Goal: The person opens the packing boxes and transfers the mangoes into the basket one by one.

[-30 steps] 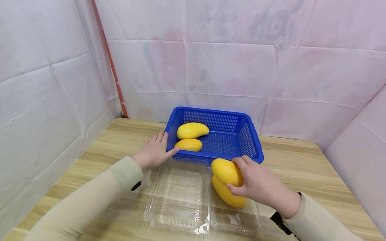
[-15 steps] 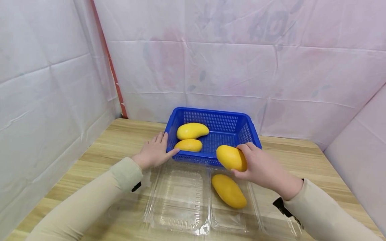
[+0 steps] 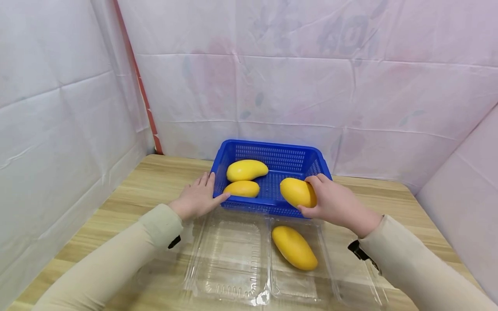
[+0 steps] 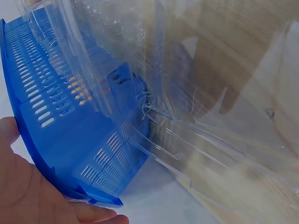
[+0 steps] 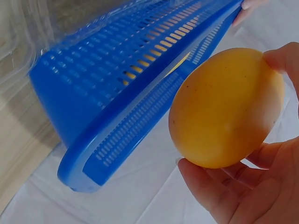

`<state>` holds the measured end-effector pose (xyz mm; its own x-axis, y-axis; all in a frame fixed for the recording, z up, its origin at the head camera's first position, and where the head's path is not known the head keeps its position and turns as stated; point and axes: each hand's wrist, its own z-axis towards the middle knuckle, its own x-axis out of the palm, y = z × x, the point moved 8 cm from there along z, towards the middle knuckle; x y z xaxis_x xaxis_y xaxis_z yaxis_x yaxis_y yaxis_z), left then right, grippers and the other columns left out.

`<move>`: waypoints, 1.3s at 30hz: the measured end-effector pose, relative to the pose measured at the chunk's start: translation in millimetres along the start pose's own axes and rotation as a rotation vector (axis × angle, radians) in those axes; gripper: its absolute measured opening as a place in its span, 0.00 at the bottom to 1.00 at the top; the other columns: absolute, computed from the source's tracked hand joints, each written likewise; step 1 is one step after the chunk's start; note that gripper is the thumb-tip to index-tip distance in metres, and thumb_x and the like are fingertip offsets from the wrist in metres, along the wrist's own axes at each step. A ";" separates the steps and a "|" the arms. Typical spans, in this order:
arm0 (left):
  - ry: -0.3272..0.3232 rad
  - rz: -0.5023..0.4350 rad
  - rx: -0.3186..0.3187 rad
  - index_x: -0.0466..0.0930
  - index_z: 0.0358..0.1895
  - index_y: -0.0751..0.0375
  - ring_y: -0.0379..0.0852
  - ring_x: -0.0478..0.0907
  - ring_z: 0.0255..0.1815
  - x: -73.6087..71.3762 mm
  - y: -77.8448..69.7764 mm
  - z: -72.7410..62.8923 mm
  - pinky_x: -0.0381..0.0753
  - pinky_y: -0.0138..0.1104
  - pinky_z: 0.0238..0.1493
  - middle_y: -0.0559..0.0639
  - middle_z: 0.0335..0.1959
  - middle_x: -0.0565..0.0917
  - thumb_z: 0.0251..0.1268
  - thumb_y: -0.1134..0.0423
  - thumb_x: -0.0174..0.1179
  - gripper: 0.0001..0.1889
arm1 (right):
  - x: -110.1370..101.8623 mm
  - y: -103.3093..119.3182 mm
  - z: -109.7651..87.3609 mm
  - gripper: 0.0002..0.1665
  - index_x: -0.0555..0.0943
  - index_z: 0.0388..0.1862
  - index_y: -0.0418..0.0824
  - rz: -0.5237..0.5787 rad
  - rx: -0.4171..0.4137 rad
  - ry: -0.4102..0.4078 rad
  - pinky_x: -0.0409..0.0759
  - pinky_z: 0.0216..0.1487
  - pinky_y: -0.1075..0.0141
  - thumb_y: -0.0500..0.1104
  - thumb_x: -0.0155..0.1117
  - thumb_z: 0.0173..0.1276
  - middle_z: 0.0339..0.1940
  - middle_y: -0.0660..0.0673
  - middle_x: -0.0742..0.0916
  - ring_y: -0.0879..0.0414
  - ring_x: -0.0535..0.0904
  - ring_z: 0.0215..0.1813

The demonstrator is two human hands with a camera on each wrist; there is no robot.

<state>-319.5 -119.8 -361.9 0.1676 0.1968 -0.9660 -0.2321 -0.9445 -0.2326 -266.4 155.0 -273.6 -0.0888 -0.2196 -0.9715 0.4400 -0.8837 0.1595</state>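
My right hand (image 3: 337,201) grips a yellow mango (image 3: 298,192) over the right front part of the blue basket (image 3: 285,206). In the right wrist view, thumb and fingers stand round the mango (image 5: 224,109), close above the rim. My left hand (image 3: 197,197) rests at the basket's left front corner, its fingers fairly straight along the side and thumb reaching the front rim. Inside the basket's left half lie two more mangoes, a curved one (image 3: 246,170) behind and a rounder one (image 3: 243,188) in front. Another mango (image 3: 294,248) lies in the clear plastic container's right half (image 3: 295,288).
The container's left half (image 3: 229,255) lies in front of the basket on the wooden table (image 3: 128,194). Further clear plastic (image 3: 355,285) extends to the right, partly under the right forearm. White sheeting (image 3: 288,95) walls the table at the back and sides.
My right hand has lifted one mango off the other in the clear container and carried it up and away to the basket. The left hand has stayed at the basket corner.
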 end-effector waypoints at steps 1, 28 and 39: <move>0.000 0.001 0.001 0.39 0.73 0.67 0.61 0.43 0.72 0.0 0.0 -0.1 0.49 0.62 0.63 0.65 0.73 0.43 0.64 0.30 0.34 0.49 | 0.4 -1.6 1.2 0.34 0.72 0.50 0.31 0.001 0.005 0.006 0.71 0.23 0.65 0.54 0.69 0.52 0.39 0.38 0.76 0.55 0.69 0.23; 0.013 0.007 -0.003 0.40 0.73 0.68 0.64 0.42 0.72 -2.3 -0.2 -2.4 0.47 0.62 0.63 0.67 0.73 0.42 0.63 0.28 0.33 0.49 | 0.5 -14.9 32.0 0.34 0.73 0.49 0.32 0.028 -0.005 0.102 0.73 0.29 0.63 0.57 0.68 0.54 0.39 0.41 0.77 0.54 0.71 0.29; -0.019 0.029 0.020 0.42 0.72 0.69 0.67 0.46 0.70 -1.5 -0.8 -2.3 0.51 0.59 0.64 0.69 0.72 0.46 0.63 0.29 0.33 0.49 | 2.6 -15.8 42.6 0.35 0.73 0.50 0.33 -0.003 -0.019 0.120 0.74 0.30 0.62 0.57 0.67 0.54 0.40 0.41 0.78 0.53 0.72 0.30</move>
<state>-317.4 -119.9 -360.0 0.1428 0.1744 -0.9743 -0.2558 -0.9444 -0.2066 -311.6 150.8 -271.2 0.0172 -0.1644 -0.9862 0.4565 -0.8763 0.1541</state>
